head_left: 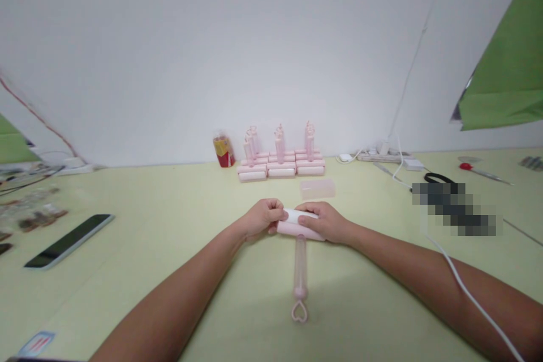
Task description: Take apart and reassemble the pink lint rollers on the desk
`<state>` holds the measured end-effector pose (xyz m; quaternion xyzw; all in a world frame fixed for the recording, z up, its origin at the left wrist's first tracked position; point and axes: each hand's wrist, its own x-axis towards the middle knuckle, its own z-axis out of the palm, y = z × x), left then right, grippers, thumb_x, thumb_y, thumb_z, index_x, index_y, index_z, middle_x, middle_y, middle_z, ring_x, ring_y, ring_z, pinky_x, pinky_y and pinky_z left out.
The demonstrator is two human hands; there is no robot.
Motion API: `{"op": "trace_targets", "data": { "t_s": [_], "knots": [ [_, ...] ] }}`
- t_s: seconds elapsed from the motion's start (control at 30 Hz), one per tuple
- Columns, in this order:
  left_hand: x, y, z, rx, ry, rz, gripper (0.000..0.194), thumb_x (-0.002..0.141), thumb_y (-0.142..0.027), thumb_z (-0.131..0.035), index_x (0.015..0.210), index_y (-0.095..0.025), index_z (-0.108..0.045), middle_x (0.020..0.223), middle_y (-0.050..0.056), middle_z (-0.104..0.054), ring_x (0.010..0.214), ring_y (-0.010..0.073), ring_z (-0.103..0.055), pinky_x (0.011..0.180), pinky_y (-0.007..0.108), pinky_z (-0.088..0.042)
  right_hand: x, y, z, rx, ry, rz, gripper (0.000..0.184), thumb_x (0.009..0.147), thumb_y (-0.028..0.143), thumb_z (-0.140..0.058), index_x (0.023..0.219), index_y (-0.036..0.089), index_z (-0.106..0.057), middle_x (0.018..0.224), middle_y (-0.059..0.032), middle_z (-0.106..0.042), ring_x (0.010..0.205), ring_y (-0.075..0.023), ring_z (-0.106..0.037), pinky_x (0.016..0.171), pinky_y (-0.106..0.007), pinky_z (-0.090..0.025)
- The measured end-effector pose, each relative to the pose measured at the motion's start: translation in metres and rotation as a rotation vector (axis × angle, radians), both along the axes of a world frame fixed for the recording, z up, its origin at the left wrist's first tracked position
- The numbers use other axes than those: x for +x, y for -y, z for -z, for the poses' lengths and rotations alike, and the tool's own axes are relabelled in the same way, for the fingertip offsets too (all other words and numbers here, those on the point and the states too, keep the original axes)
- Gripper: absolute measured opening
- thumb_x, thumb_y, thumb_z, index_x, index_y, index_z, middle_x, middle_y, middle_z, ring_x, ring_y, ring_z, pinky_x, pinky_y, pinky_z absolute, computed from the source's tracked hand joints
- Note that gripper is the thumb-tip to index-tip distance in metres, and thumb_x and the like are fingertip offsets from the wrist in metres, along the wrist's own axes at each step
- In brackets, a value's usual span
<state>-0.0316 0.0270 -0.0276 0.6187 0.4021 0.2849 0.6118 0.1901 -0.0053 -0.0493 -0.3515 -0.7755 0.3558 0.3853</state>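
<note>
Between both hands is a pink lint roller point(302, 225) with a white roll, its head lying crosswise. Its translucent pink handle point(300, 266) points toward me and ends in a heart-shaped ring. My left hand point(267, 218) pinches the left end of the roll with thumb and fingers. My right hand point(324, 220) wraps round the right end, thumb along the white surface. Just beyond the hands lies a translucent pink cover point(317, 188), apart from the roller. Farther back, several similar lint rollers point(281, 171) stand in rows, handles upright.
A red and yellow bottle point(224, 150) stands by the wall, left of the rows. At left lies a phone point(70, 241). A power strip point(384, 155), a white cable point(462, 285), a blurred dark object point(460, 209) and a red-handled tool point(465, 166) are at right.
</note>
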Motion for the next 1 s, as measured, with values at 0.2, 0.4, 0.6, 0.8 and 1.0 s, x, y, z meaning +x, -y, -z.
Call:
{"op": "trace_targets", "data": {
  "t_s": [0.2,0.4,0.6,0.8,1.0],
  "knots": [
    [0.001,-0.006,0.004,0.056,-0.025,-0.058,0.026,0.07,-0.03,-0.07,0.064,-0.017,-0.048,0.047,-0.006,-0.047,0.034,0.0045,-0.036,0.036,0.018,-0.021,-0.003,-0.004,0.001,0.012,0.036,0.067,0.031,0.09,0.038,-0.054,0.101,0.016,-0.072,0.093,-0.0038,-0.072,0.082,-0.02,-0.062,0.073,-0.028,-0.045],
    [0.001,-0.007,0.01,0.101,-0.009,-0.085,0.035,0.072,-0.042,-0.072,0.068,-0.017,-0.048,0.051,-0.006,-0.049,0.038,0.0061,-0.042,0.038,0.019,-0.028,-0.005,-0.002,0.001,0.019,0.054,0.163,0.029,0.089,0.036,-0.055,0.103,0.017,-0.072,0.093,-0.0036,-0.072,0.083,-0.0206,-0.063,0.074,-0.029,-0.045],
    [0.0,-0.003,0.01,0.113,-0.015,-0.111,0.035,0.072,-0.041,-0.074,0.075,-0.017,-0.049,0.053,-0.006,-0.05,0.039,0.0062,-0.043,0.038,0.017,-0.03,-0.006,-0.001,0.006,0.035,0.027,0.226,0.03,0.088,0.038,-0.058,0.105,0.017,-0.071,0.096,-0.004,-0.072,0.086,-0.0215,-0.064,0.076,-0.03,-0.045],
    [0.001,-0.001,0.011,0.107,-0.077,-0.119,0.027,0.071,-0.028,-0.071,0.075,-0.018,-0.046,0.054,-0.006,-0.052,0.036,0.0062,-0.044,0.036,0.017,-0.032,-0.004,-0.011,0.013,-0.02,-0.054,0.292,0.034,0.087,0.041,-0.057,0.108,0.016,-0.069,0.1,-0.0055,-0.071,0.09,-0.0222,-0.063,0.078,-0.031,-0.047],
    [0.0,0.002,0.011,0.113,-0.167,-0.1,0.017,0.071,-0.02,-0.064,0.073,-0.018,-0.047,0.052,-0.006,-0.052,0.035,0.0073,-0.048,0.035,0.016,-0.035,-0.003,-0.013,0.011,-0.303,-0.242,0.257,0.038,0.087,0.048,-0.056,0.102,0.015,-0.067,0.075,-0.0014,-0.066,0.054,-0.0119,-0.053,0.046,-0.021,-0.04]
  ]
}}
